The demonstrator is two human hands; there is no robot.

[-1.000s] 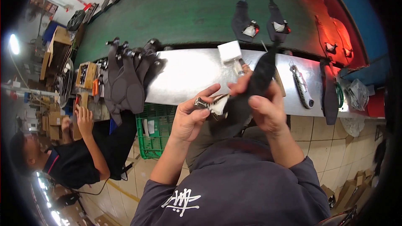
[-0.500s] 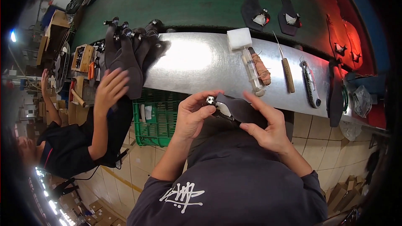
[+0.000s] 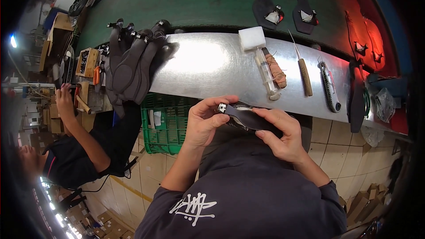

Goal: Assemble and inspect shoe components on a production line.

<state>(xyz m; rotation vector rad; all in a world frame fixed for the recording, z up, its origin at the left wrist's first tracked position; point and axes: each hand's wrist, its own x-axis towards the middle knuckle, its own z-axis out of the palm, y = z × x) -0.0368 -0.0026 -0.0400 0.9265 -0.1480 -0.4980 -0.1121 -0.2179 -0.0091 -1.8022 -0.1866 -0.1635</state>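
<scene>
A dark sandal (image 3: pixel 248 118) with a white patch and a small shiny metal piece at one end is held in front of my body, tilted on its side. My left hand (image 3: pixel 206 117) pinches the end with the metal piece between thumb and fingers. At the other end, my right hand (image 3: pixel 280 129) grips the sole, thumb below and fingers above. Part of the sandal is hidden behind my fingers.
The steel table (image 3: pixel 199 66) bears a white block (image 3: pixel 252 38), a syringe (image 3: pixel 267 76), a wrapped bundle (image 3: pixel 276 71), an awl (image 3: pixel 303 71) and a cutter knife (image 3: pixel 328 86). Sandals lie on the green belt (image 3: pixel 212 4). A pile of soles (image 3: pixel 130 73), a green crate (image 3: pixel 164 126) and a co-worker (image 3: pixel 84 150) are left.
My right fingers have come down onto the sandal, which has turned slightly. The co-worker's hand has moved away from the pile of soles, toward the left, and now holds a dark item.
</scene>
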